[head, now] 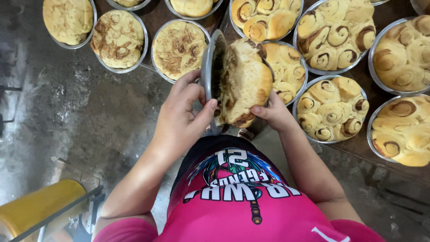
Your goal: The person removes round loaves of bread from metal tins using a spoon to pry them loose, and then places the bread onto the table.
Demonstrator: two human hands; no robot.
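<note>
**Loaf tipping out of its pan**

The left hand point(183, 117) is gripping a round metal pan point(210, 67) by its lower rim, fingers curled over the edge and thumb pressing near the bread, so the pan is standing on edge. The right hand point(274, 113) is cupping the underside of a round loaf point(244, 83), fingers partly closed around it and a thumb showing at its lower edge. The loaf is leaning out of the pan, its pale side and brown swirled base facing the camera, held above the near edge of the table point(389, 11). Behind it, more pans of rolls point(336, 31) are sitting close together on the table, some showing spiral tops, others flat, mottled faces. A yellow cylinder point(40, 206) is lying at lower left, on the floor point(80, 116).
</note>
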